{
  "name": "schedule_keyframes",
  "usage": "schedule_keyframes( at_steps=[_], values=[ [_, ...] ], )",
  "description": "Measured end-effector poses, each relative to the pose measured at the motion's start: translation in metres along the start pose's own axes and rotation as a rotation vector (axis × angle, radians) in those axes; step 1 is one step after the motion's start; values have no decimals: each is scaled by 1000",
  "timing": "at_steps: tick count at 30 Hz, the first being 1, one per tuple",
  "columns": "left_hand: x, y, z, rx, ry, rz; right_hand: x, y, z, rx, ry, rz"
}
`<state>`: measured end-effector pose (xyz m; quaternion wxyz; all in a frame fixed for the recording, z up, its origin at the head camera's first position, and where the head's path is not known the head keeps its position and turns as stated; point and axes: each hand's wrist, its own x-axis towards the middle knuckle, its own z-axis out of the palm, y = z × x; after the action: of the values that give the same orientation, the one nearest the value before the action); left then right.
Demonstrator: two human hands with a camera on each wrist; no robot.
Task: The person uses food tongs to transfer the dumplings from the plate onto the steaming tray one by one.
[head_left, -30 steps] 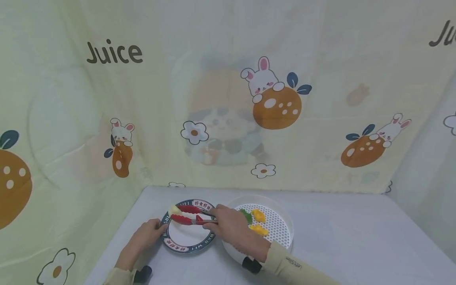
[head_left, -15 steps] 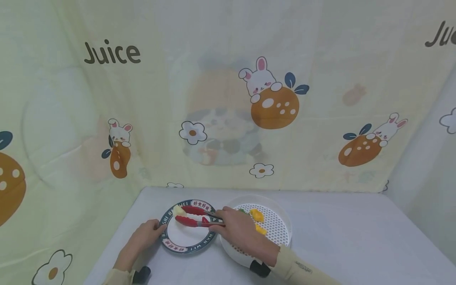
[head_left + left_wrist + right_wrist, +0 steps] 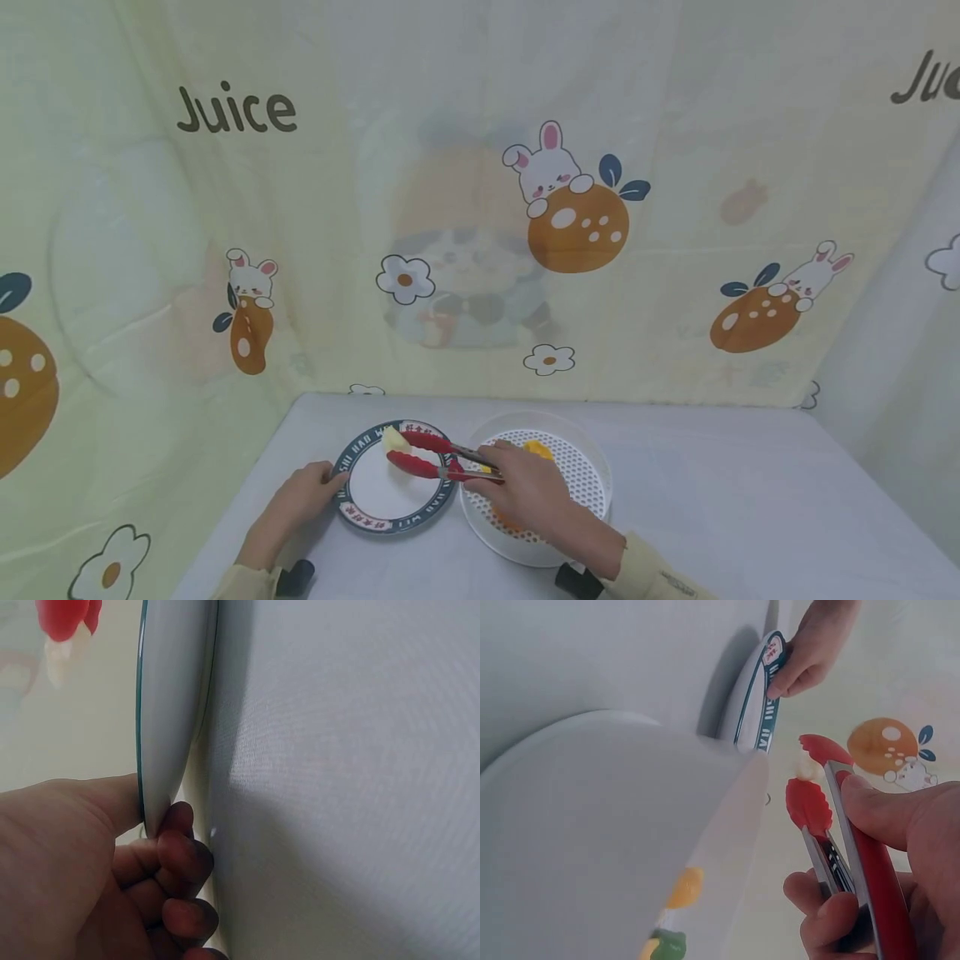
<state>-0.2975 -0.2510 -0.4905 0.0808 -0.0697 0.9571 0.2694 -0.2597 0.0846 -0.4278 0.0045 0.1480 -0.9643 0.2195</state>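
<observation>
My left hand (image 3: 324, 485) pinches the left rim of a white plate (image 3: 375, 500) with a dark lettered border; in the left wrist view the thumb lies on top of the plate (image 3: 161, 735) and the fingers (image 3: 184, 859) curl under it. My right hand (image 3: 495, 473) grips red tongs (image 3: 431, 454) over the plate. A pale yellow food piece (image 3: 392, 438) sits between the tong tips. In the right wrist view the red tongs (image 3: 870, 885) hold the pale piece (image 3: 806, 769) above the plate (image 3: 756, 705).
A round white perforated basket (image 3: 581, 483) stands right of the plate, under my right hand, with an orange piece (image 3: 538, 450) showing. The right wrist view shows yellow (image 3: 684, 889) and green (image 3: 671, 946) pieces in it. Printed curtains wall the table at the back and the left.
My right hand has drawn the tongs and the pale piece to the right across the plate. It now covers more of the basket's food. My left hand has stayed on the rim.
</observation>
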Motion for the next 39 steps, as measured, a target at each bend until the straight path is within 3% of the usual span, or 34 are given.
schedule_keyframes(
  at_steps=[11, 23, 39],
  values=[
    [0, -2, 1, -9, 25, 35, -20, 23, -14, -6, 46, -10],
    [-1, -2, 1, -12, 31, 34, -43, 53, -32, -73, 58, 136],
    [2, -4, 3, -4, 30, 26, -67, 92, -55, -110, 30, 175]
  ],
)
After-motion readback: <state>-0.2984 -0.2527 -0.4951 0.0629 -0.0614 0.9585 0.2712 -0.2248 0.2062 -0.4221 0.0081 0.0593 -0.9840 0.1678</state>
